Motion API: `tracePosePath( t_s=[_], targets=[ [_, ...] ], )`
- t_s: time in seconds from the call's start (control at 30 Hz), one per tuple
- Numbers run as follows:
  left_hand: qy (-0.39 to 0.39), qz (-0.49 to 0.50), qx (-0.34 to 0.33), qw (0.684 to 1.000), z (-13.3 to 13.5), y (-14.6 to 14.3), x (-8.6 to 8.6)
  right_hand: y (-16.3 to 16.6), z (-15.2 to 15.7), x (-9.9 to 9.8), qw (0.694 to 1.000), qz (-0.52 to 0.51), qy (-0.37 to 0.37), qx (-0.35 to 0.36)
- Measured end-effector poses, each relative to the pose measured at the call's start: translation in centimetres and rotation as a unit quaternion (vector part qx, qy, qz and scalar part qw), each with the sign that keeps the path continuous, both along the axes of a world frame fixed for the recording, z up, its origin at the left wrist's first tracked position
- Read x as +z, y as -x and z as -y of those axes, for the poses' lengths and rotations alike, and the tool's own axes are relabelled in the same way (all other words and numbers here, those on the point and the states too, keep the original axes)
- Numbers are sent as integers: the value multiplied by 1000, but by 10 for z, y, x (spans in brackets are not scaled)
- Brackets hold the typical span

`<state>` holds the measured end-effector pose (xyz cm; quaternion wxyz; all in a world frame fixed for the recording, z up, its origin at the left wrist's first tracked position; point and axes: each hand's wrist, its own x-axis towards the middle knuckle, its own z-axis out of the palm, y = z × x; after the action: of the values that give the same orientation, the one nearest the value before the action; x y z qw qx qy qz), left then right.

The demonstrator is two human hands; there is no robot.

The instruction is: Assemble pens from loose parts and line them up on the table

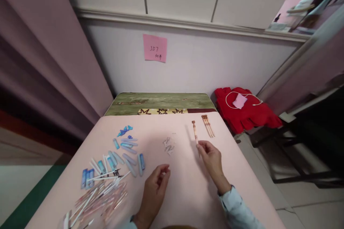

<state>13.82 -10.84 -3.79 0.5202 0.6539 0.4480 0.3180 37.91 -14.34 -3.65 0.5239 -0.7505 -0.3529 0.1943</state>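
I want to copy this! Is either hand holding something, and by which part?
The right hand pinches a brown-topped pen near the end opposite its top. Whether the curled left hand holds anything can't be told.

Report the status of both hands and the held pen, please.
Right hand holding brown-topped pen. Left hand: fingers curled, grip unclear. Nothing seen blocking the pen; nearby: small loose pieces, three similar pens.

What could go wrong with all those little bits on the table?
The left hand might brush the tiny silvery pieces and scatter them. The brown-topped pen could slip from the right hand's fingertip grip. The bunched pens near the table's right side might roll if bumped.
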Motion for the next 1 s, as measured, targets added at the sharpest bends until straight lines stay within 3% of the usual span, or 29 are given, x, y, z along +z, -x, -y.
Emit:
tracePosePath(
  t_s=[0.17,0.4,0.7,1.0],
  targets=[
    [-110,-33,-28,993,12,8,-22,-63,-10,0,982,121,115,-93],
    [-177,-40,-48,982,8,8,-20,-89,-43,6,934,221,263,-102],
    [-180,-43,-58,981,5,9,-20,-86,-61,-8,917,255,296,-84],
    [-172,-50,-61,982,4,8,-18,-83,-67,-7,901,302,302,-73]
  ],
)
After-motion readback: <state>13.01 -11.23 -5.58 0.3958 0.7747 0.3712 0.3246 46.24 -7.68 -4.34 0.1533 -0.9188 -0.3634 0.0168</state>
